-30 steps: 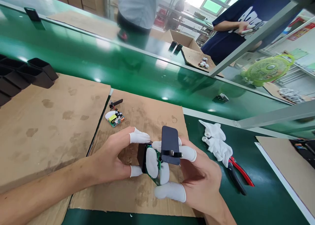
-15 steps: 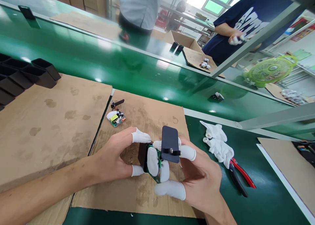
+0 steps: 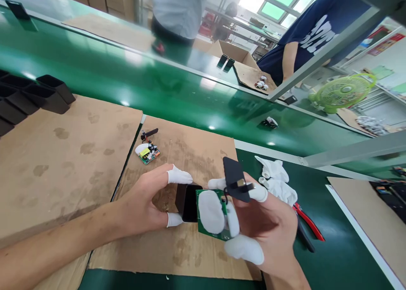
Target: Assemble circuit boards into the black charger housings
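Note:
Between thumb and finger, both in white finger cots, my left hand (image 3: 158,197) grips a black rectangular plastic case (image 3: 184,202), its open end facing right. My right hand (image 3: 263,222), also in finger cots, holds a green circuit board (image 3: 201,222) by its right edge. A flat white pad (image 3: 211,212) covers most of the board's visible face. Wired to the board, a black plug cover (image 3: 234,176) with metal pins leans over my right fingers. The board's left edge is right beside the case mouth; whether they touch I cannot tell.
Another circuit board (image 3: 147,152) lies on the cardboard (image 3: 127,243). Several black cases (image 3: 47,97) stand at left. Pliers (image 3: 309,224) and a white cloth glove (image 3: 279,182) lie at right. Beyond the green conveyor (image 3: 152,87) are two people, a metal post and a green fan (image 3: 344,93).
My right hand has moved right, drawing the board away from the case mouth and turning its white-padded face toward me. The plug cover has tilted. My left hand stays nearly in place.

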Available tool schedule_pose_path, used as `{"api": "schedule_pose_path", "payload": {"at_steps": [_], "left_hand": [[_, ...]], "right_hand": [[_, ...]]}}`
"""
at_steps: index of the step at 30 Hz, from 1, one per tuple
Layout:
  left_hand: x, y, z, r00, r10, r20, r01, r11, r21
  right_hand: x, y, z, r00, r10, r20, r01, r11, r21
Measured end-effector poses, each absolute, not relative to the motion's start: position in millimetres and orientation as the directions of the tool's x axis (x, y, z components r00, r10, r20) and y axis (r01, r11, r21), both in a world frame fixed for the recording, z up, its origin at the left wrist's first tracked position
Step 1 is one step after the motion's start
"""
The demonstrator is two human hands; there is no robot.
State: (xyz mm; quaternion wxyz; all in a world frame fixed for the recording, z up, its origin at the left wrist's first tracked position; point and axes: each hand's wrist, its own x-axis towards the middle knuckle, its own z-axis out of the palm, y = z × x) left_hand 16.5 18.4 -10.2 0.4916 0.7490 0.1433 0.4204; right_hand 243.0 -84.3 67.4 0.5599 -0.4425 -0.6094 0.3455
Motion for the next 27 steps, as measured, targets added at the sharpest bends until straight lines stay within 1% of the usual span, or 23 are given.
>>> {"api": "schedule_pose_path", "payload": {"at_steps": [5,11,17,21,27], "left_hand": [[16.8,18.2,-11.7,0.612,0.621,0.490,-0.203,-0.475,0.856],[16.0,18.2,-11.9,0.630,0.619,0.469,-0.192,-0.461,0.866],[15.2,19.2,-7.7,0.639,0.625,0.448,-0.162,-0.460,0.873],[15.8,20.1,-6.0,0.654,0.617,0.438,-0.174,-0.441,0.881],[15.4,18.4,-10.0,0.652,0.644,0.400,-0.165,-0.395,0.904]], "right_hand": [[236.4,-81.2,67.8,-0.008,0.937,0.349,0.246,0.340,-0.908],[236.7,-80.1,63.7,-0.051,0.913,0.405,0.347,0.396,-0.850],[234.2,-78.1,65.5,-0.110,0.896,0.430,0.325,0.441,-0.836],[233.4,-78.1,66.4,-0.103,0.892,0.439,0.339,0.447,-0.828],[236.6,-80.7,61.1,-0.107,0.881,0.460,0.353,0.466,-0.811]]}}
